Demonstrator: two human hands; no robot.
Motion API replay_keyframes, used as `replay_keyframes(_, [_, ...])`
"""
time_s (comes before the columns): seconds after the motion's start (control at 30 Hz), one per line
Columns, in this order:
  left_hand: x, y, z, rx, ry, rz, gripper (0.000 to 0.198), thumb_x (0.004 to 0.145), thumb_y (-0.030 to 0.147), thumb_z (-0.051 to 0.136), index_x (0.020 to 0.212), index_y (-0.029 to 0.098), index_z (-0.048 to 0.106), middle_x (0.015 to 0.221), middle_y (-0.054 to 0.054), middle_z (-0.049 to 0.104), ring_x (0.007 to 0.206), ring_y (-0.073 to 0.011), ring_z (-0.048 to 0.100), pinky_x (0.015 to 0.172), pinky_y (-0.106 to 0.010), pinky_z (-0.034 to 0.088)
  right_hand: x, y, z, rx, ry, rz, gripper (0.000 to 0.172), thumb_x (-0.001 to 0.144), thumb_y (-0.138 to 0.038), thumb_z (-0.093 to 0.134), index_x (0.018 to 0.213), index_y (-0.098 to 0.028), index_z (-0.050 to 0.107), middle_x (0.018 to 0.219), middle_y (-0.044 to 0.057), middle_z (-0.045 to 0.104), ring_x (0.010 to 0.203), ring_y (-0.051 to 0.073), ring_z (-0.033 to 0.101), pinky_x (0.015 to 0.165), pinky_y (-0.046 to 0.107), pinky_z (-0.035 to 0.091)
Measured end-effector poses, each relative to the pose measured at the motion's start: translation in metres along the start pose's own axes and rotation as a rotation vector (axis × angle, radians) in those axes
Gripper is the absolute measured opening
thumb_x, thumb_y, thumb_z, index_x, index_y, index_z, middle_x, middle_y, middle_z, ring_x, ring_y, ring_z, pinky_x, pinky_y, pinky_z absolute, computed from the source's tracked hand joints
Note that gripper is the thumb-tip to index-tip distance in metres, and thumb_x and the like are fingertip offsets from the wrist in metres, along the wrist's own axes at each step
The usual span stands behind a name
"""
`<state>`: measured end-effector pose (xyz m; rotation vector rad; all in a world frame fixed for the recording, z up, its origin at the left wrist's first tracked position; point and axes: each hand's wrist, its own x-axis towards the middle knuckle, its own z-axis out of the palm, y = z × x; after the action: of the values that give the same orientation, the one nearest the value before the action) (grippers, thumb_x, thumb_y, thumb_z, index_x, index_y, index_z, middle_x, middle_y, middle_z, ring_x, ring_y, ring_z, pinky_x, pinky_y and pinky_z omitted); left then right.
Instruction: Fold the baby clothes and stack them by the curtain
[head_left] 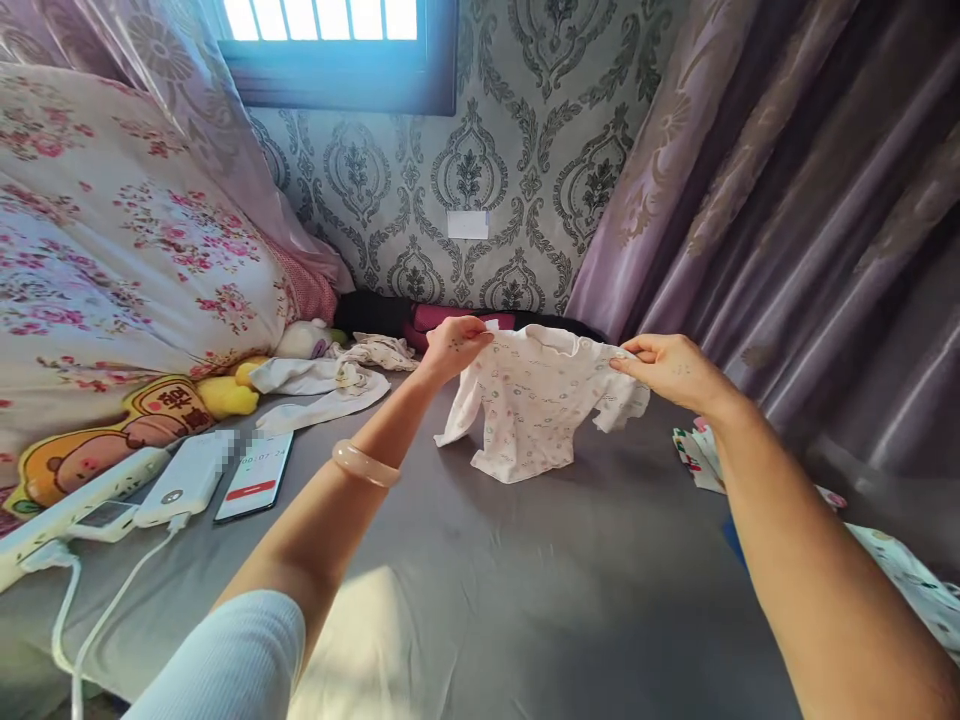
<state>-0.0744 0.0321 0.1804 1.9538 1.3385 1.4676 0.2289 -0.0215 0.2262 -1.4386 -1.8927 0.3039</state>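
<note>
A small white baby shirt (529,400) with a faint print hangs spread between my two hands, its lower hem near the grey bed sheet (480,580). My left hand (456,345) pinches it at one shoulder, and a pale bangle (365,465) circles that wrist. At the opposite shoulder, the thumb and fingers of my right hand (671,365) are closed on the cloth. Both sleeves droop, and the neckline faces up toward the wall.
To the left lie crumpled white clothes (322,385), a yellow plush toy (225,395), a phone (255,475), a white power bank (187,480) and a power strip (82,515) with cables. Folded clothes (900,570) sit at the right, partly behind my forearm. Purple curtains (810,220) hang there.
</note>
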Motion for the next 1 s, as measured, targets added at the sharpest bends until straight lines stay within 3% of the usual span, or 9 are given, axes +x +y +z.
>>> replay_keyframes(0.1, [-0.003, 0.005, -0.004, -0.014, -0.027, 0.0, 0.015, 0.072, 0.035, 0.067, 0.075, 0.02, 0.067, 0.068, 0.0, 0.063, 0.077, -0.0194, 0.062, 0.07, -0.03, 0.044, -0.002, 0.0, -0.004, 0.028, 0.005, 0.009, 0.033, 0.067, -0.051, 0.077, 0.078, -0.02, 0.074, 0.063, 0.003, 0.071, 0.063, 0.019, 0.064, 0.06, 0.03, 0.051])
replay_keyframes(0.23, [-0.007, 0.026, -0.028, -0.172, -0.106, 0.094, 0.027, 0.076, 0.045, 0.066, 0.08, 0.018, 0.068, 0.07, -0.001, 0.065, 0.071, -0.0181, 0.06, 0.067, -0.03, 0.045, -0.014, -0.001, -0.014, 0.161, -0.058, -0.034, 0.039, 0.07, -0.054, 0.074, 0.087, -0.019, 0.075, 0.075, 0.005, 0.075, 0.069, 0.019, 0.068, 0.067, 0.032, 0.053])
replay_keyframes(0.3, [-0.006, 0.037, -0.04, -0.158, -0.18, 0.17, 0.032, 0.08, 0.049, 0.062, 0.087, 0.019, 0.07, 0.075, -0.003, 0.067, 0.072, -0.0186, 0.061, 0.07, -0.033, 0.046, -0.019, -0.002, -0.017, 0.203, 0.013, -0.098, 0.046, 0.081, -0.059, 0.061, 0.096, -0.019, 0.074, 0.084, 0.005, 0.077, 0.073, 0.017, 0.069, 0.07, 0.031, 0.053])
replay_keyframes(0.37, [-0.002, 0.045, -0.046, 0.007, -0.22, 0.214, 0.03, 0.083, 0.048, 0.059, 0.088, 0.02, 0.07, 0.076, -0.004, 0.068, 0.079, -0.0211, 0.062, 0.076, -0.036, 0.045, -0.018, -0.003, -0.016, 0.141, 0.097, -0.149, 0.052, 0.089, -0.06, 0.046, 0.097, -0.017, 0.074, 0.085, 0.003, 0.077, 0.075, 0.015, 0.069, 0.075, 0.027, 0.052])
replay_keyframes(0.43, [0.003, 0.048, -0.045, 0.204, -0.162, 0.225, 0.025, 0.084, 0.042, 0.057, 0.083, 0.021, 0.07, 0.074, -0.004, 0.067, 0.09, -0.0249, 0.06, 0.084, -0.041, 0.042, -0.014, -0.005, -0.013, 0.005, 0.155, -0.17, 0.042, 0.091, -0.054, 0.05, 0.085, -0.02, 0.075, 0.077, 0.0, 0.076, 0.077, 0.015, 0.069, 0.087, 0.029, 0.049])
replay_keyframes(0.53, [0.009, 0.044, -0.037, 0.424, 0.075, 0.238, 0.022, 0.086, 0.036, 0.053, 0.082, 0.021, 0.07, 0.076, -0.005, 0.067, 0.101, -0.0278, 0.055, 0.094, -0.046, 0.032, -0.005, -0.006, -0.007, -0.251, 0.251, -0.206, 0.022, 0.087, -0.042, 0.062, 0.085, -0.024, 0.075, 0.073, -0.001, 0.075, 0.081, 0.02, 0.07, 0.108, 0.047, 0.033])
replay_keyframes(0.63, [0.013, 0.035, -0.032, 0.534, 0.177, 0.214, 0.022, 0.086, 0.036, 0.053, 0.082, 0.022, 0.07, 0.075, -0.004, 0.067, 0.096, -0.0259, 0.055, 0.093, -0.045, 0.03, -0.001, -0.003, -0.005, -0.438, 0.266, -0.247, 0.023, 0.091, -0.041, 0.056, 0.089, -0.026, 0.074, 0.075, 0.0, 0.074, 0.083, 0.021, 0.069, 0.112, 0.056, 0.024])
replay_keyframes(0.83, [0.01, 0.026, -0.031, 0.503, 0.14, 0.186, 0.025, 0.084, 0.038, 0.054, 0.078, 0.021, 0.071, 0.068, -0.001, 0.065, 0.085, -0.0222, 0.058, 0.091, -0.044, 0.032, -0.003, 0.003, -0.004, -0.415, 0.205, -0.199, 0.024, 0.088, -0.041, 0.057, 0.089, -0.024, 0.073, 0.07, -0.001, 0.071, 0.075, 0.018, 0.066, 0.107, 0.052, 0.031])
replay_keyframes(1.0, [0.004, 0.04, -0.047, 0.255, 0.052, 0.15, 0.029, 0.08, 0.044, 0.058, 0.082, 0.017, 0.071, 0.07, -0.001, 0.066, 0.076, -0.0175, 0.06, 0.082, -0.035, 0.043, -0.011, -0.006, -0.015, -0.12, 0.068, -0.155, 0.034, 0.082, -0.052, 0.064, 0.088, -0.02, 0.075, 0.073, 0.002, 0.072, 0.074, 0.021, 0.066, 0.075, 0.036, 0.05])
